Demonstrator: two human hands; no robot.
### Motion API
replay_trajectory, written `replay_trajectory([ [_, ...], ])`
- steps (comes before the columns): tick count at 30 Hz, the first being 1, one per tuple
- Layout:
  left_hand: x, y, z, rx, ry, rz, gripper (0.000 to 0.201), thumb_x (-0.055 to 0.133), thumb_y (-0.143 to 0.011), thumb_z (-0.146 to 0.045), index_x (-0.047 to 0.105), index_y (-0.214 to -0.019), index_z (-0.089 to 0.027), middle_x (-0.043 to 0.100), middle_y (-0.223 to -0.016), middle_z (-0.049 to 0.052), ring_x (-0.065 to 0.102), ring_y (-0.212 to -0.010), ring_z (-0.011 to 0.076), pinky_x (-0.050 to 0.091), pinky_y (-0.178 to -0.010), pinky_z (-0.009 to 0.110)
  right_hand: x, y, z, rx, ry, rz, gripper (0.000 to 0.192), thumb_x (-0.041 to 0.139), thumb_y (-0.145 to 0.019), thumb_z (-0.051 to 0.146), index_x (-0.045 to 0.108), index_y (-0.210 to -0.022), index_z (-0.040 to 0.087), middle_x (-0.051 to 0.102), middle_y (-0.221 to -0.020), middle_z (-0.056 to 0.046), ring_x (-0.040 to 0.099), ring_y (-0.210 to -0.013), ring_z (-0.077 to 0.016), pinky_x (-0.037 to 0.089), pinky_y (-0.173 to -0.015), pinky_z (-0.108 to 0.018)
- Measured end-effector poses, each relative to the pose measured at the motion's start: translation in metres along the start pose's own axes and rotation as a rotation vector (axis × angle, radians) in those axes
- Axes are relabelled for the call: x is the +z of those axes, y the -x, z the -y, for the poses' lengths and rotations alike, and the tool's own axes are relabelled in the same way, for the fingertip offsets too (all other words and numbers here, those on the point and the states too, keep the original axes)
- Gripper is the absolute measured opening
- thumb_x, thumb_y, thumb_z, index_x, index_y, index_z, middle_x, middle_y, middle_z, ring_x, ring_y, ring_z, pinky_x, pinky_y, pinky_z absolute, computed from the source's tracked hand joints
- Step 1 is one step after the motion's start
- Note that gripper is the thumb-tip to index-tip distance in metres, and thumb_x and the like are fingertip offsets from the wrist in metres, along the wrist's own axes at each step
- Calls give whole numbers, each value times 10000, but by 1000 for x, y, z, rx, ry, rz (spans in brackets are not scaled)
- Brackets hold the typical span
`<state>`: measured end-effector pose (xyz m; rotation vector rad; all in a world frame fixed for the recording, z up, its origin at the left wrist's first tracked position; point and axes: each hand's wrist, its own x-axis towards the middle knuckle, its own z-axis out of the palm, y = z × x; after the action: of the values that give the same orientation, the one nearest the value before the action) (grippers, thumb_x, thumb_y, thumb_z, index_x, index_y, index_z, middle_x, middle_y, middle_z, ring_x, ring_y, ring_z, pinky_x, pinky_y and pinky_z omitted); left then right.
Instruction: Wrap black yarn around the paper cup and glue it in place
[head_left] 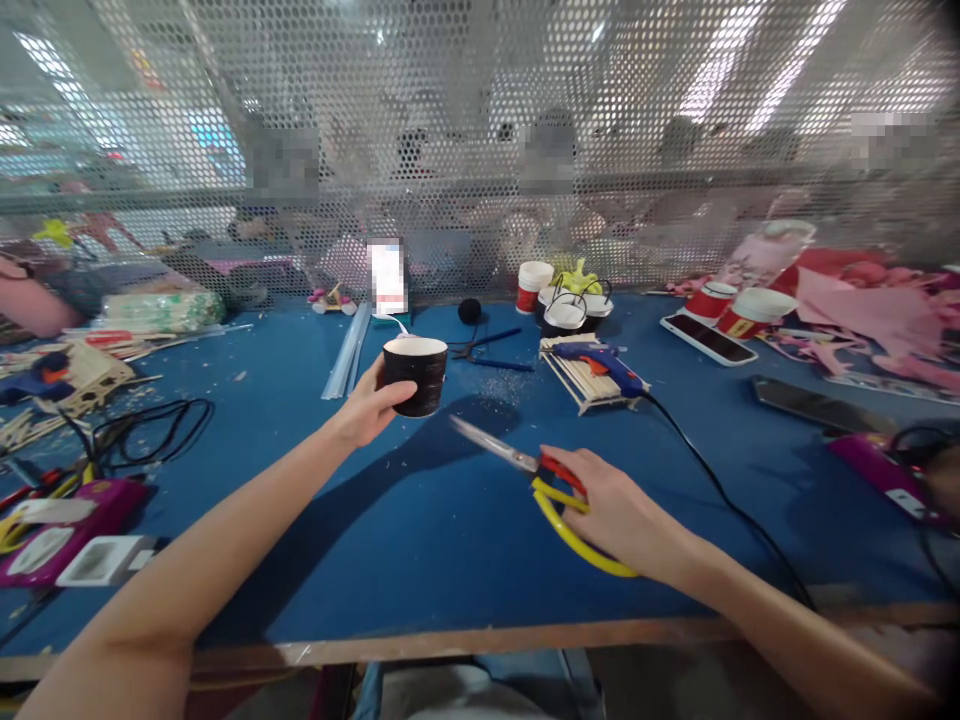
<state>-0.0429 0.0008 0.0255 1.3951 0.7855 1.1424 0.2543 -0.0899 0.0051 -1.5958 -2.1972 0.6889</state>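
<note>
My left hand (367, 408) grips a black paper cup (417, 376) with a white inside, held upright above the blue table (420, 560). My right hand (615, 510) rests low on the table and holds a pair of scissors (525, 470) with yellow and red handles. The shut blades point left toward the cup, a short gap below it.
A blue glue gun (600, 365) lies on a rack of wooden sticks, its black cord (720, 490) running toward the near right edge. Red and white cups (534, 285) stand at the back by a perforated metal screen. Phones (709, 340), cables and craft parts lie at both sides.
</note>
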Motion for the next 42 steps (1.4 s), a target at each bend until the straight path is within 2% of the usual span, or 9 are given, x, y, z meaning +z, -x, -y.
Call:
replay_trajectory([
  [3,-1,1,3,143,-168,-26,686,728,-639,-356,418,-1231,-198,491,-1267,136,469,-1185,307,395,-994,487,-18,-1,0,170,-441,39,516,560,-742,242,453,-1246,209,585,-846,-57,543,-620,-141,451,-511,-261],
  [5,2,3,6,191,-258,-27,758,749,-623,-348,378,-1266,-200,437,-1316,148,421,-1230,313,360,-1031,476,-25,-3,2,207,-723,110,488,566,-785,351,425,-1239,238,502,-714,14,399,-465,-75,332,-398,-210],
  [7,6,5,8,223,-317,-29,797,750,-624,-335,332,-1291,-206,377,-1361,158,384,-1260,318,347,-1043,472,-28,-5,6,168,-908,165,470,521,-818,462,404,-1228,262,429,-678,45,321,-439,-56,276,-380,-195],
  [9,10,6,9,268,-351,-28,790,735,-647,-311,300,-1300,-216,332,-1389,158,362,-1277,315,339,-1048,474,-27,-9,13,61,-985,178,492,475,-810,568,409,-1190,262,438,-708,33,392,-500,-76,353,-434,-214],
  [11,12,6,6,323,-386,-24,765,722,-664,-286,296,-1297,-233,326,-1392,147,362,-1276,306,336,-1051,472,-27,-14,19,-47,-960,196,565,471,-756,656,420,-1145,249,488,-776,-3,512,-666,-129,463,-609,-287],
  [14,10,4,-2,377,-454,-23,739,716,-667,-267,318,-1289,-250,345,-1378,129,371,-1265,297,345,-1047,458,-29,-22,23,-116,-840,260,666,500,-663,732,426,-1119,252,543,-877,-50,558,-888,-201,447,-841,-390],
  [21,7,3,-14,413,-534,-12,751,718,-645,-219,338,-1290,-261,372,-1349,112,382,-1242,297,381,-1019,454,-24,-37,14,-94,-735,345,554,470,-751,653,448,-1098,222,540,-798,-30,506,-622,-118,428,-513,-236],
  [31,27,9,7,302,-427,48,742,691,-658,-180,303,-1287,-251,374,-1342,118,395,-1241,282,339,-1049,453,-12,-56,17,-237,-624,239,531,538,-758,569,397,-1105,193,506,-832,-13,436,-613,-89,381,-511,-210],
  [42,27,14,18,146,-305,132,714,695,-680,-212,306,-1278,-223,410,-1295,126,442,-1191,279,387,-1008,437,-7,-62,7,-216,-419,203,491,560,-772,502,429,-1112,173,526,-792,-15,451,-624,-106,379,-507,-214],
])
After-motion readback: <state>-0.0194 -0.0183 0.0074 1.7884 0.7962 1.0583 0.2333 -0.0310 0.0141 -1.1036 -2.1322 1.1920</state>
